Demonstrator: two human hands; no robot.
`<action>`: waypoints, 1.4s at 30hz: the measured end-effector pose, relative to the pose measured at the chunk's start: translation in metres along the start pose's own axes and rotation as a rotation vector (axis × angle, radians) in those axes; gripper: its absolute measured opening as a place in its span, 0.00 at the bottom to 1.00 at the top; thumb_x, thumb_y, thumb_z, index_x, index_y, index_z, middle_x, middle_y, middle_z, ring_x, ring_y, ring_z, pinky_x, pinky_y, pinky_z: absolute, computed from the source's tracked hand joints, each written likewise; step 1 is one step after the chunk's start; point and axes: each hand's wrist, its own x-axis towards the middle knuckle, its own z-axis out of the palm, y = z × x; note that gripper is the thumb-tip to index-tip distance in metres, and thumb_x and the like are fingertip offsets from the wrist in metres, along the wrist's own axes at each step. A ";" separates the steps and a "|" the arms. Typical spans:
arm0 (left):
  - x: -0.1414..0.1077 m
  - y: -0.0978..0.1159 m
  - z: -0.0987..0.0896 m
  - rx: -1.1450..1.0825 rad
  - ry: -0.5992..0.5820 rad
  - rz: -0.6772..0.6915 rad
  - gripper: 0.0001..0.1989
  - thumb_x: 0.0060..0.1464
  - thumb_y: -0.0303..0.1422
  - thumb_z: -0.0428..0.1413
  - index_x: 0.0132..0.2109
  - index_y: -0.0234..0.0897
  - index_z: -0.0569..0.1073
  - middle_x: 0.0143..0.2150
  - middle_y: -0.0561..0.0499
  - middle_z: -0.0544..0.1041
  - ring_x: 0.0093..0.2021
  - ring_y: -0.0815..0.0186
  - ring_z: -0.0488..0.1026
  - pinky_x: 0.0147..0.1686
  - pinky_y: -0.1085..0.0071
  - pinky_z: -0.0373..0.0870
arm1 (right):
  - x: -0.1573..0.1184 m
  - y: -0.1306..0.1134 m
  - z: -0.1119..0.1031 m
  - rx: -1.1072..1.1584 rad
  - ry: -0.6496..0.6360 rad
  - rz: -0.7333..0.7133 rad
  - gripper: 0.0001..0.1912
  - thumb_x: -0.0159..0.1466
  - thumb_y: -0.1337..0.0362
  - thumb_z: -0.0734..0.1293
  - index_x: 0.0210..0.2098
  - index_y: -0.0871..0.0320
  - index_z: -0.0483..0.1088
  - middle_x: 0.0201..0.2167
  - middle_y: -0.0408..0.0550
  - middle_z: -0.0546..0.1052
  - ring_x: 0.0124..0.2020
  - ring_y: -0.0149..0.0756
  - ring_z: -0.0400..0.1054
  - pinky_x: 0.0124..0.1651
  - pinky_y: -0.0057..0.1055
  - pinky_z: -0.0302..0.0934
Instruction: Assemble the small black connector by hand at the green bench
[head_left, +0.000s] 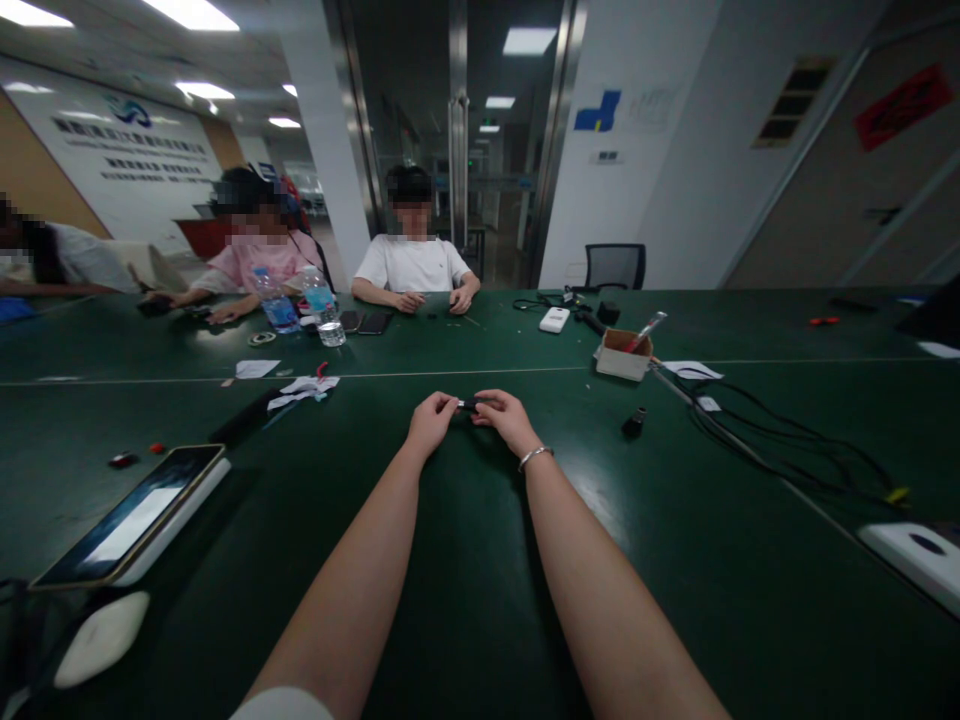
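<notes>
Both arms reach forward over the green table (pixel 472 520). Between my hands is a small dark object (pixel 469 404) with a light, metallic-looking left end. My left hand (pixel 433 422) pinches that light end between thumb and fingertips. The dark right part is pinched by my right hand (pixel 510 418), which has a silver bracelet at its wrist. The object is held just above the tabletop or on it; I cannot tell which. Its details are too small to make out.
A phone (pixel 139 520) lies on a white box at the left, near a white mouse-like object (pixel 103 638). Bottles (pixel 322 307) stand far left. A small box (pixel 624 357), a black piece (pixel 634 422) and cables (pixel 780 440) lie right. People sit across the table.
</notes>
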 end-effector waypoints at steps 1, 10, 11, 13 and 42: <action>0.000 0.000 0.000 0.018 -0.003 -0.006 0.14 0.53 0.43 0.52 0.34 0.38 0.73 0.31 0.51 0.76 0.30 0.66 0.70 0.33 0.70 0.64 | 0.000 0.000 0.000 0.002 -0.003 -0.002 0.10 0.56 0.74 0.69 0.38 0.60 0.70 0.26 0.45 0.77 0.27 0.30 0.74 0.33 0.26 0.72; -0.004 0.006 -0.002 0.110 0.032 0.019 0.21 0.54 0.50 0.48 0.27 0.38 0.70 0.25 0.54 0.71 0.26 0.68 0.66 0.28 0.72 0.59 | -0.002 -0.001 0.000 0.031 -0.037 0.000 0.11 0.55 0.73 0.69 0.38 0.59 0.70 0.26 0.44 0.77 0.27 0.30 0.74 0.35 0.28 0.73; -0.005 0.008 -0.002 0.114 0.035 0.019 0.22 0.54 0.50 0.47 0.27 0.38 0.70 0.24 0.54 0.71 0.26 0.68 0.66 0.29 0.72 0.59 | -0.002 -0.001 0.000 0.032 -0.040 0.001 0.11 0.55 0.73 0.69 0.38 0.59 0.70 0.27 0.44 0.77 0.27 0.30 0.74 0.35 0.28 0.73; -0.006 0.010 -0.003 0.123 0.035 0.014 0.22 0.54 0.51 0.47 0.26 0.38 0.70 0.24 0.54 0.72 0.26 0.68 0.67 0.29 0.72 0.60 | -0.003 -0.002 0.001 0.032 -0.045 -0.001 0.11 0.55 0.73 0.69 0.39 0.59 0.70 0.27 0.44 0.77 0.28 0.30 0.74 0.35 0.27 0.72; 0.004 -0.005 0.001 -0.065 0.049 0.096 0.10 0.50 0.37 0.55 0.37 0.37 0.74 0.33 0.51 0.75 0.34 0.67 0.71 0.36 0.71 0.66 | -0.003 0.000 0.001 -0.018 -0.057 -0.059 0.15 0.48 0.71 0.71 0.36 0.59 0.69 0.29 0.42 0.75 0.28 0.29 0.73 0.36 0.30 0.70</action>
